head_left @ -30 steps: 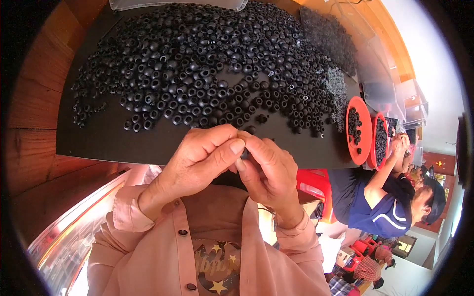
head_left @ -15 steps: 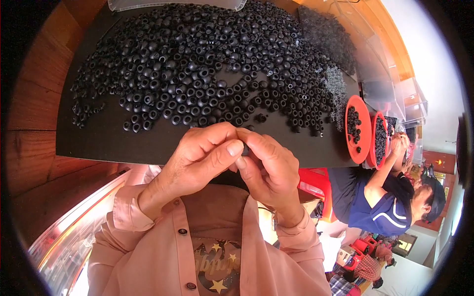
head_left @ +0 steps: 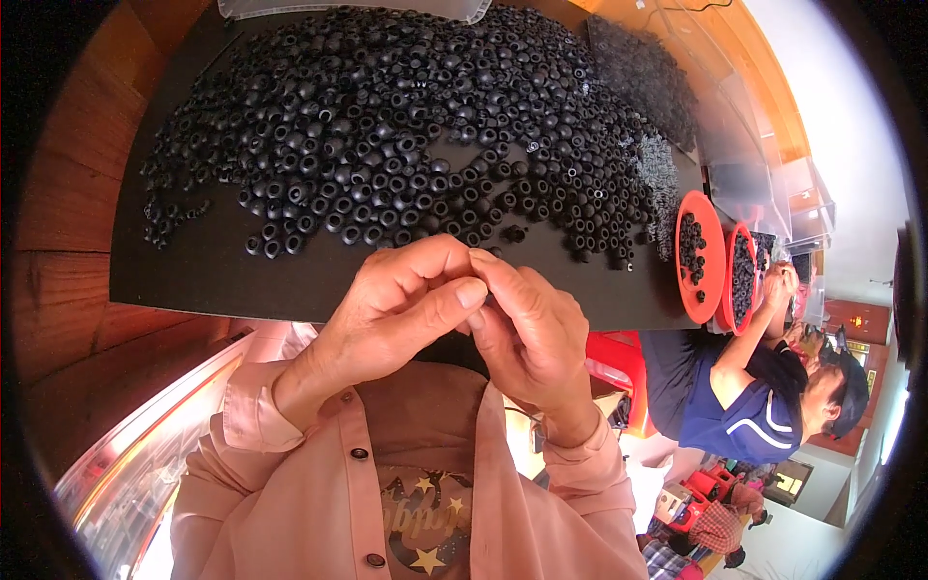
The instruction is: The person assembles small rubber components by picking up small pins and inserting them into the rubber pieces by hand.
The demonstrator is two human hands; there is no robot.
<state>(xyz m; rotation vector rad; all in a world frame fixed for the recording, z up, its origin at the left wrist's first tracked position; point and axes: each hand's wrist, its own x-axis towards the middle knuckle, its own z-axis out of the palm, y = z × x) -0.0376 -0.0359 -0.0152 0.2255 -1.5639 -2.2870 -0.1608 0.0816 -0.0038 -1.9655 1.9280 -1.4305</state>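
1. My left hand (head_left: 387, 309) and right hand (head_left: 527, 333) meet, fingertips pinched together; whatever small part they clamp is hidden.
2. Black rings (head_left: 406, 126) heap on the mat (head_left: 222, 280) just ahead, within easy reach.

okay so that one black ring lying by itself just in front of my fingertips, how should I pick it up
Pinch the lone black ring across its outer rim, coming straight down from above with thumb and forefinger. It seems to lie flat on the black mat, slightly apart from the heap of rings, leaving finger room.
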